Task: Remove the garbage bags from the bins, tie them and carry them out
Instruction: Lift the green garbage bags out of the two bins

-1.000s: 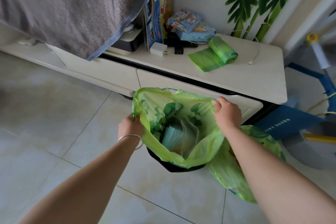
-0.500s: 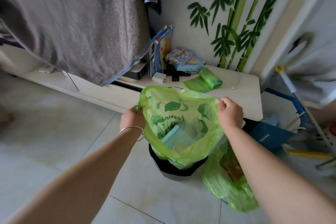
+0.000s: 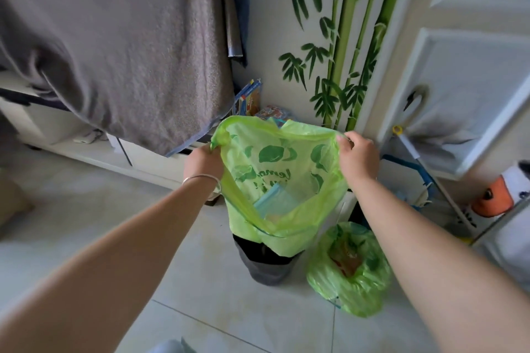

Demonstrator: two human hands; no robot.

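Note:
A light green garbage bag (image 3: 289, 226) with leaf prints hangs mostly lifted out of a small dark bin (image 3: 265, 265) on the floor. My left hand (image 3: 202, 162) grips the bag's rim on its left side, my right hand (image 3: 357, 159) grips the rim on its right, and the mouth is stretched wide open between them. A pale blue piece of rubbish (image 3: 275, 203) lies inside. The bag's bottom still sits in the bin. A second green bag (image 3: 350, 272), full and loosely gathered, rests on the tiles just right of the bin.
A grey towel (image 3: 120, 46) hangs at the upper left over a low white cabinet (image 3: 94, 152). The wall behind has bamboo decals (image 3: 344, 51). A white door (image 3: 464, 71) stands to the right, with a mop handle (image 3: 424, 169) and a plush toy (image 3: 496, 198) beside it.
Both hands have raised the bag's rim higher, pulling more of the bag out of the bin. My view has tilted up, so the cabinet top is now hidden behind the bag.

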